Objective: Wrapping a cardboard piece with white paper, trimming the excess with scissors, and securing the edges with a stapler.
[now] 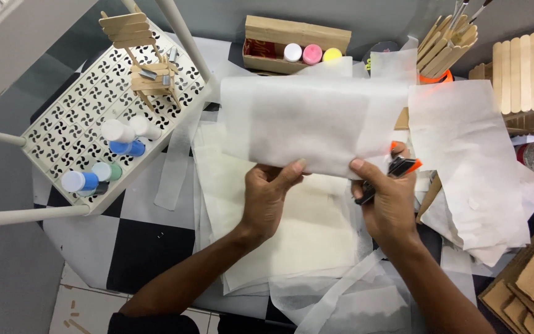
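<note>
Floor (143,247) of black and white checker pattern, largely covered by loose translucent paper sheets (292,241) piled under both hands. White perforated tray (69,133) on thin white legs at upper left, bearing a small chair model (146,59) built of wooden craft sticks and several paint bottles (125,139) with white and blue caps. Further crumpled sheet (471,161) lying at right, overlapping cardboard scraps (533,284) in the lower right corner. Cardboard box (295,43) at top centre holding small paint pots with white, pink and yellow lids. Panel of craft sticks (529,68) at upper right; orange-rimmed cup (443,46) of craft sticks and brushes just beside it.

Held sheet (313,124): white, thin, roughly rectangular, raised flat above the pile, extending up and away from both hands, lower edge pinched at two points. Left hand (267,198) below the sheet's lower edge, thumb on top near the edge's middle, fingers curled beneath, closed on the paper. Right hand (387,201) at the sheet's lower right corner, thumb pressing the edge, remaining fingers wrapped around scissors (397,170) with orange and black handles; blades hidden by hand and paper, so open or closed not determinable.
</note>
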